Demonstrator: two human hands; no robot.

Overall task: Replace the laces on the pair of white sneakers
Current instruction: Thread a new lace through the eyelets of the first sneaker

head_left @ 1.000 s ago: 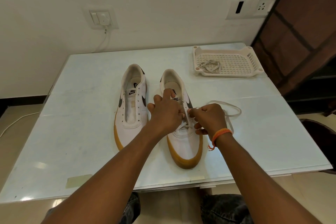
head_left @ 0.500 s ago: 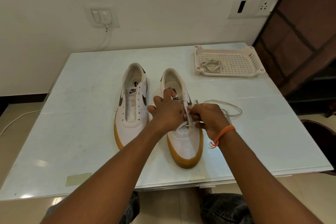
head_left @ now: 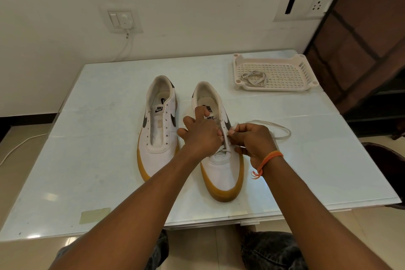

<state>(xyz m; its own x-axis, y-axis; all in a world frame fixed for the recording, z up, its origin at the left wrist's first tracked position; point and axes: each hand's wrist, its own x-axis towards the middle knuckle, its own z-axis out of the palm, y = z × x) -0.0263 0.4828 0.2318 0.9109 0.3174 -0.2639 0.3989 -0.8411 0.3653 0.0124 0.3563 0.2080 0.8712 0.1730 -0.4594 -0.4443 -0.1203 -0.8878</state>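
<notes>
Two white sneakers with gum soles stand side by side on the table. The left sneaker (head_left: 158, 129) has bare eyelets and no lace. Over the right sneaker (head_left: 223, 169) my left hand (head_left: 201, 133) grips the eyelet flap, its fingers curled over the tongue. My right hand (head_left: 252, 140), with an orange thread on the wrist, pinches a white lace (head_left: 274, 127) at the eyelets. The lace crosses the lowest eyelets and loops out onto the table to the right. My hands hide the middle eyelets.
A white perforated plastic tray (head_left: 306, 72) sits at the table's back right and holds a coiled lace (head_left: 254, 78). A strip of tape (head_left: 94, 215) lies near the front left edge of the table (head_left: 87, 160). A dark chair (head_left: 385, 160) stands on the right.
My right hand has shifted slightly left and up along the right sneaker's eyelets with the lace, and the loop on the table has drawn in a little. My left hand stays in place.
</notes>
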